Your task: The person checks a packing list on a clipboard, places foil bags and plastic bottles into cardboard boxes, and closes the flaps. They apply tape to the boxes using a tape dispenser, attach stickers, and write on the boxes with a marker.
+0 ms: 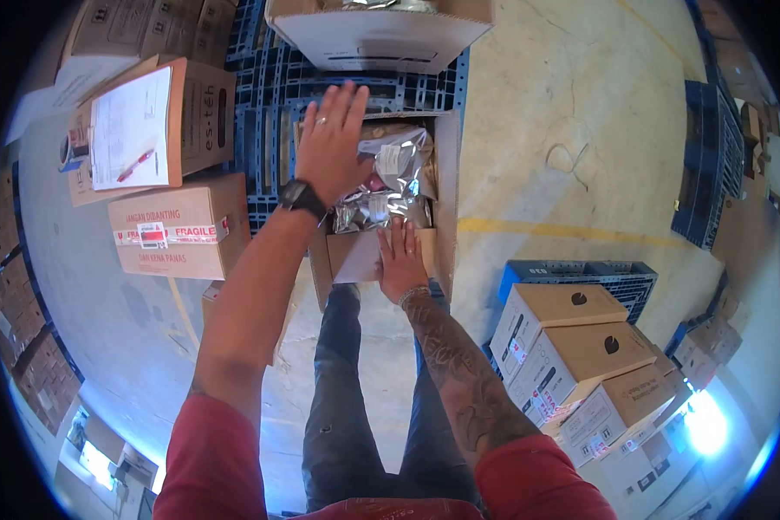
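Observation:
In front of my legs is an open cardboard box [446, 169] holding shiny silver foil packs [405, 160], one bearing a pale label. My left hand [334, 134], with a ring and a black wristwatch, reaches over the box's left side, fingers stretched out and nothing in them. Part of the box's left edge is hidden beneath that hand and wrist. My right hand [400, 263] lies with fingers extended on the near flap [355, 258], fingertips right by the lower foil pack.
A blue plastic pallet [264, 143] lies under the boxes. Beyond stands another open box [381, 43] with foil packs. At left, a clipboard [175, 121] with papers and a red pen [136, 165] leans by cartons, above a FRAGILE-taped carton [173, 227]. Stacked cartons [581, 347] stand right.

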Demonstrator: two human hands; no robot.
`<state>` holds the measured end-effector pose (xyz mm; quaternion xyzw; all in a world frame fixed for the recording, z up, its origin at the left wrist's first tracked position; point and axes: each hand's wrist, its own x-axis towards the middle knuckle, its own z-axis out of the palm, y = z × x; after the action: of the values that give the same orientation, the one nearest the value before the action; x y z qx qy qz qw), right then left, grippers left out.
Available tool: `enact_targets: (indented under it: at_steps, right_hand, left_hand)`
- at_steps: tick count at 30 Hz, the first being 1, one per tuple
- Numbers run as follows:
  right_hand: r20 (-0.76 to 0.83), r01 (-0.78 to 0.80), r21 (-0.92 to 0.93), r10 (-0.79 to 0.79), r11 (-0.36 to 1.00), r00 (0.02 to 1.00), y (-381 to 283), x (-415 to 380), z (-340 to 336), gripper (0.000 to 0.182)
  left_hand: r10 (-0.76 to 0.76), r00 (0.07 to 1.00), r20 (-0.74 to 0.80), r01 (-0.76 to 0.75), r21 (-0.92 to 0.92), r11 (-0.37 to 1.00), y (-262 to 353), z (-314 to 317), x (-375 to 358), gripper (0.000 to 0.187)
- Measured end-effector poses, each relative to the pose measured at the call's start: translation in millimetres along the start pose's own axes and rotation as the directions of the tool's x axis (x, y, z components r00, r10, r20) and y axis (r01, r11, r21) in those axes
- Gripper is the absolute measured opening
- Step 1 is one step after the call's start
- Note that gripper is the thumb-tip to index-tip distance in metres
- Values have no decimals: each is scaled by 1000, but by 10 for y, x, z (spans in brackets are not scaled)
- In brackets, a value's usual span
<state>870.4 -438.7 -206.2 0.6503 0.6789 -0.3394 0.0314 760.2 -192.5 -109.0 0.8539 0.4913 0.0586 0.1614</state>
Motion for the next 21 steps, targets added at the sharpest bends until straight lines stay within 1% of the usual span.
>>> enact_targets:
  at_steps: [1,2,3,5,6,7,8,9,10,11,12,13,15,16,17,18,19,20,21]
  right_hand:
    - [15,5,1,-5,1000,1000,-1,47,-12,74]
    - [34,-3,1,3,1000,999,-5,63,-30,74]
    - [52,-19,3,19,1000,998,-19,36,-63,75]
    - [54,-34,29,33,999,998,-19,24,-73,77]
    - [70,-38,38,35,999,997,-47,-4,-65,78]
    - [71,-37,41,34,998,997,-36,52,-77,79]
    - [37,-17,43,16,999,999,-9,59,-81,78]
    - [68,-27,46,23,999,997,46,-80,-10,78]
    - [-24,31,105,-29,994,999,129,-160,31,76]
    - [-152,103,149,-80,983,985,228,-76,62,74]
    - [-177,66,154,-39,986,983,168,-122,-100,70]
    - [-164,63,159,-37,985,986,98,-237,-287,70]
    - [-382,230,8,-210,973,900,118,-257,-676,63]
    - [-449,161,227,-44,961,892,241,-278,-816,60]
    - [-480,104,438,134,893,867,403,-228,-968,58]
    - [-443,47,685,363,727,820,531,-123,-1168,52]
    - [-341,26,870,563,492,753,652,24,-1316,47]
    - [-346,31,869,563,494,751,828,212,-1226,47]
    - [-454,29,692,404,721,794,1044,405,-1007,47]
  left_hand:
    - [-17,979,201,5,58,998,-1,35,15,84]
    - [-105,929,354,106,16,994,75,73,-61,97]
    - [-110,924,367,114,11,993,131,147,-289,97]
    - [-85,823,561,13,130,991,162,492,-731,107]
    - [-99,852,514,90,42,995,104,691,-853,107]
    - [-97,856,507,88,42,995,88,805,-803,107]
    - [-126,869,478,87,103,991,88,941,-767,100]
    - [-165,867,469,101,158,982,143,1013,-883,93]
    - [-178,856,486,114,158,981,177,993,-964,93]
    - [-175,859,481,114,152,982,137,986,-894,88]
    - [-172,857,486,118,141,983,125,977,-886,83]
    - [-177,849,497,123,140,982,130,1035,-971,83]
    - [-130,939,319,64,210,976,91,1242,-982,82]
    - [-135,935,327,69,204,976,116,1224,-993,82]
    - [-150,916,373,67,228,971,127,1167,-955,93]
    - [-161,897,412,58,253,966,123,1131,-910,104]
    - [-158,899,408,55,254,966,110,1147,-908,104]
    - [-141,916,376,49,244,969,93,1179,-926,102]
    - [-128,930,344,46,234,971,88,1193,-944,99]
